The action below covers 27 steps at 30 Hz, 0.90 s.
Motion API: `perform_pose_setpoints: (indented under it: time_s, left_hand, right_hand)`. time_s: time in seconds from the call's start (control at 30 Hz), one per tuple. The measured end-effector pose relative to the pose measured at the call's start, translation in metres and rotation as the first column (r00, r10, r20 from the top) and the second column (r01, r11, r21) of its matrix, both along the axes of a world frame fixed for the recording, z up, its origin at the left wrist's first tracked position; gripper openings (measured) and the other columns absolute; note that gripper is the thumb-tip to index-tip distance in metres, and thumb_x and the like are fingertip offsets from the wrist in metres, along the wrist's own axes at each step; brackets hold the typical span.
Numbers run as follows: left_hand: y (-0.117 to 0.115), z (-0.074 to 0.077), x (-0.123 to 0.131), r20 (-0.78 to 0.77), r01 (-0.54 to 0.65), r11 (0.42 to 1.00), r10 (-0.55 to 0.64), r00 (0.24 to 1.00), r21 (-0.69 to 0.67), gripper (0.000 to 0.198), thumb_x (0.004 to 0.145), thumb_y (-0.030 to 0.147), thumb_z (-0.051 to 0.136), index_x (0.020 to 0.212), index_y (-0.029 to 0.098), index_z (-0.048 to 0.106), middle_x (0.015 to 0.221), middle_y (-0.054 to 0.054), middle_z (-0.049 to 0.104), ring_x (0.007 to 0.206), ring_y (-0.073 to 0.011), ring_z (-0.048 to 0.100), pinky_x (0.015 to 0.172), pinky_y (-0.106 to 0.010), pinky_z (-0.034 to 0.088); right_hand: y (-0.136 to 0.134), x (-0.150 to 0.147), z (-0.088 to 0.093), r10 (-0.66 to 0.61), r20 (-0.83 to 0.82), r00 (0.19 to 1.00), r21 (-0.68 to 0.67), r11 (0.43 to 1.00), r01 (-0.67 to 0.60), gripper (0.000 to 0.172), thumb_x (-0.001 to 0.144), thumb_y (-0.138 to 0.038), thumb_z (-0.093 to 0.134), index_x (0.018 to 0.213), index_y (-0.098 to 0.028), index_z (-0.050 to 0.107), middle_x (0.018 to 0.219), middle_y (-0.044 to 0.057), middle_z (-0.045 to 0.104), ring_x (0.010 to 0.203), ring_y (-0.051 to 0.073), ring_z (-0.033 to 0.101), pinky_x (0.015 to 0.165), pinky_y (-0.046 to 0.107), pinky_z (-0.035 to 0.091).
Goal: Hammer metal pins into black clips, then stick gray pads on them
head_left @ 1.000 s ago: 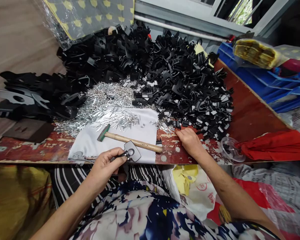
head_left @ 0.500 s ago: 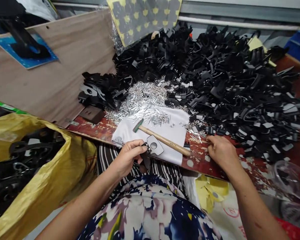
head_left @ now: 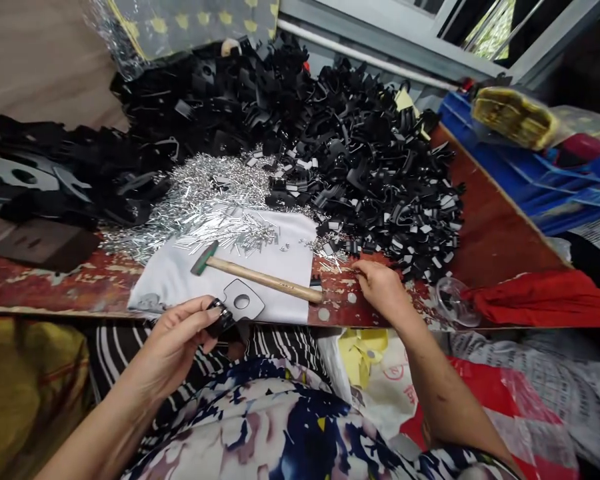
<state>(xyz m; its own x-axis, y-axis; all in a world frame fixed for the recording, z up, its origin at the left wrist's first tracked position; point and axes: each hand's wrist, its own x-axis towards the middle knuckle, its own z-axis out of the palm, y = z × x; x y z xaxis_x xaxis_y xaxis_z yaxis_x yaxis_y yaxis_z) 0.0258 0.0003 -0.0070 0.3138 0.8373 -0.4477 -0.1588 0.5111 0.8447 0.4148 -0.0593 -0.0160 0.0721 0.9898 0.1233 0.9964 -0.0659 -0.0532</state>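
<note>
My left hand (head_left: 180, 337) pinches a black plastic clip part with a flat grey plate (head_left: 241, 301), which has a round hole in its middle. This part is just over the front edge of a white cloth (head_left: 290, 240). A hammer (head_left: 260, 277) with a green head and wooden handle lies across the cloth. My right hand (head_left: 384, 290) is low over the red tabletop, its fingertips drawn together by the edge of the black pieces. What they hold, if anything, is hidden. Loose silvery metal pins (head_left: 215, 193) are heaped behind the hammer.
A big pile of black plastic parts (head_left: 330, 147) covers the back of the worn red table (head_left: 480, 200). A brown block (head_left: 45, 243) stands at left. To the right are a clear plastic cup (head_left: 451, 300), a red cloth (head_left: 540, 297) and a blue crate (head_left: 520, 167).
The view has turned to the right, so the scene sits further left. My left hand still holds the clip part. My right hand stays by the front edge of the black pile.
</note>
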Motion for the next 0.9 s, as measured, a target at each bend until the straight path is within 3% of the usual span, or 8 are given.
perform_pose_setpoints:
  time_s: [0.2,0.3,0.4,0.6,0.7,0.77,0.83,0.9]
  left_hand:
    - [-0.003,0.006,0.004,0.055,0.006,1.0,-0.007,0.998,0.012,0.031,0.069,0.037,0.086,0.063,0.015,0.065,0.06,0.003,0.048,0.051,-0.0076,0.038,0.04,-0.017,0.038]
    - [-0.004,0.011,0.005,0.144,-0.032,0.999,0.032,0.989,-0.002,0.028,0.068,0.033,0.085,0.064,0.014,0.065,0.061,0.003,0.048,0.05,-0.0071,0.037,0.04,-0.018,0.037]
    - [-0.001,0.014,0.005,0.231,-0.086,0.996,0.085,0.969,-0.007,0.027,0.069,0.036,0.083,0.066,0.014,0.068,0.066,-0.001,0.056,0.051,-0.0088,0.042,0.039,-0.02,0.038]
    - [0.001,0.014,0.012,0.243,-0.172,0.985,0.174,0.954,-0.027,0.034,0.073,0.045,0.084,0.07,0.013,0.071,0.069,-0.004,0.062,0.052,-0.0105,0.049,0.036,-0.019,0.034]
    - [0.0,0.013,0.013,0.227,-0.202,0.979,0.195,0.954,0.005,0.035,0.071,0.041,0.088,0.062,0.014,0.067,0.065,-0.001,0.06,0.05,-0.0087,0.046,0.036,-0.019,0.035]
    - [0.0,0.013,0.012,0.225,-0.224,0.974,0.216,0.95,0.012,0.036,0.07,0.042,0.088,0.062,0.014,0.067,0.066,-0.002,0.062,0.05,-0.0086,0.047,0.038,-0.019,0.039]
    - [0.0,0.012,0.009,0.233,-0.23,0.973,0.22,0.947,0.014,0.036,0.07,0.043,0.088,0.064,0.014,0.069,0.068,-0.002,0.064,0.051,-0.0091,0.049,0.039,-0.02,0.042]
    - [0.0,0.01,0.008,0.245,-0.228,0.973,0.219,0.944,0.011,0.036,0.071,0.043,0.089,0.066,0.013,0.07,0.069,-0.003,0.065,0.052,-0.0092,0.05,0.04,-0.02,0.043]
  right_hand:
    - [0.02,-0.01,-0.008,0.088,0.161,0.983,0.019,0.996,-0.092,0.029,0.082,-0.001,0.052,0.099,-0.014,0.071,0.093,0.014,0.073,0.091,0.028,0.064,0.085,0.036,0.048]
    - [0.024,-0.009,-0.004,0.083,-0.03,0.996,0.17,0.982,-0.077,0.022,0.084,-0.009,0.056,0.097,-0.015,0.073,0.091,0.012,0.072,0.089,0.027,0.065,0.083,0.037,0.051]
    - [0.025,-0.033,0.012,0.185,-0.339,0.922,0.292,0.953,-0.084,0.022,0.094,-0.02,0.056,0.105,-0.021,0.074,0.096,0.007,0.072,0.088,0.023,0.068,0.082,0.034,0.053]
    - [0.031,-0.138,0.054,0.423,-0.673,0.607,0.341,0.906,-0.252,0.023,0.098,-0.022,0.056,0.113,-0.026,0.073,0.103,0.006,0.072,0.096,0.021,0.069,0.082,0.036,0.056]
    - [0.043,-0.169,0.054,0.323,-0.909,0.264,0.26,0.934,-0.246,0.006,0.094,-0.027,0.065,0.097,-0.025,0.07,0.088,0.002,0.076,0.081,0.017,0.073,0.077,0.033,0.06]
    - [0.051,-0.175,0.048,0.199,-0.98,0.031,0.186,0.953,-0.239,0.01,0.091,-0.033,0.071,0.092,-0.023,0.069,0.08,0.001,0.077,0.074,0.016,0.074,0.076,0.033,0.063]
    - [0.057,-0.175,0.04,0.126,-0.988,-0.086,0.143,0.963,-0.23,0.018,0.087,-0.039,0.076,0.089,-0.022,0.07,0.079,0.001,0.078,0.074,0.016,0.075,0.077,0.033,0.064]
    - [0.059,-0.173,0.035,0.114,-0.988,-0.1,0.133,0.967,-0.215,0.02,0.085,-0.041,0.079,0.088,-0.022,0.072,0.081,0.001,0.078,0.076,0.016,0.075,0.077,0.032,0.063]
